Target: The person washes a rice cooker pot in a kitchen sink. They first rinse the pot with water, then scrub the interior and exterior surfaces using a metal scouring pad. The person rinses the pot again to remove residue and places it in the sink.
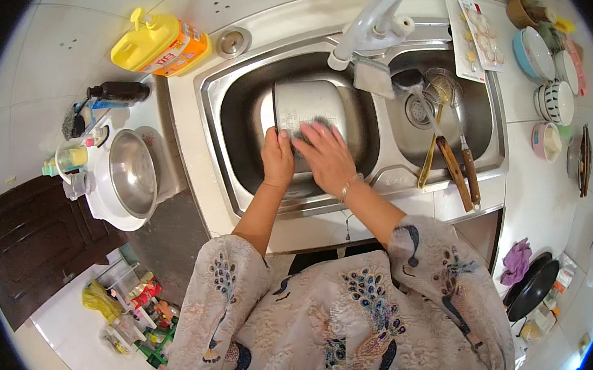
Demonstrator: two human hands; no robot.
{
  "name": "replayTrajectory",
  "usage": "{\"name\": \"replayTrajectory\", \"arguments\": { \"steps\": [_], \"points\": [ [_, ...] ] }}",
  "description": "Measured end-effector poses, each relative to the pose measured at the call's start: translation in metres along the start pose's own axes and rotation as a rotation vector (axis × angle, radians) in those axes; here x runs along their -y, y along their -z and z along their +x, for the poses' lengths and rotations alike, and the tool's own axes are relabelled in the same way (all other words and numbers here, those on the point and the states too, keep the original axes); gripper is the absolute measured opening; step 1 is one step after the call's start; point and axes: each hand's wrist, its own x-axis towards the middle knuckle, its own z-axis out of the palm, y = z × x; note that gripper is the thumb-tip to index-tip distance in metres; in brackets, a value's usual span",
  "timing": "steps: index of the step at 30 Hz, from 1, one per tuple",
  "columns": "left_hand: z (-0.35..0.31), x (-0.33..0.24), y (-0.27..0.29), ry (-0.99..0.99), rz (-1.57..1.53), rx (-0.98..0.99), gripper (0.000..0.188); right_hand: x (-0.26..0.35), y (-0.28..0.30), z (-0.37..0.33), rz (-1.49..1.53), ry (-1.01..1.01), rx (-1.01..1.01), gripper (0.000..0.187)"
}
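Note:
Over the left sink basin [235, 120] lies the broad silver blade of a cleaver [311, 102], flat side up, with faint marks on it. My left hand [277, 159] is closed at its lower left corner, where the handle is hidden in my fist. Bent fingers of my right hand [327, 158] press on the blade's lower part. Under those fingertips shows a bit of a dark grey scouring pad [324, 122], mostly covered by the hand. Behind the basins rises a pale faucet [367, 25], its spout pointing down by the divider.
Long-handled ladles and strainers [449, 128] lean in the right basin. A yellow detergent jug [161, 44] stands behind on the left, above a steel bowl [133, 173]. Stacked bowls [555, 102] and a blister pack [473, 35] sit on the right counter.

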Motion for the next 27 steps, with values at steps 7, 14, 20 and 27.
{"name": "replayTrajectory", "arguments": {
  "steps": [7, 14, 20, 27],
  "points": [
    [0.019, 0.021, 0.009, -0.003, -0.018, 0.066, 0.028, -0.061, -0.015, 0.143, 0.087, -0.561, 0.198, 0.029],
    [0.017, 0.023, 0.015, 0.048, -0.065, 0.101, 0.029, 0.012, -0.004, 0.055, -0.188, 0.024, 0.072, 0.03],
    [0.024, 0.019, 0.007, 0.088, -0.123, 0.041, 0.033, -0.041, -0.018, 0.121, -0.182, -0.176, 0.359, 0.029],
    [0.032, 0.013, 0.01, 0.069, -0.153, 0.05, 0.033, -0.026, -0.02, 0.103, -0.029, -0.102, 0.101, 0.028]
  ]
}}
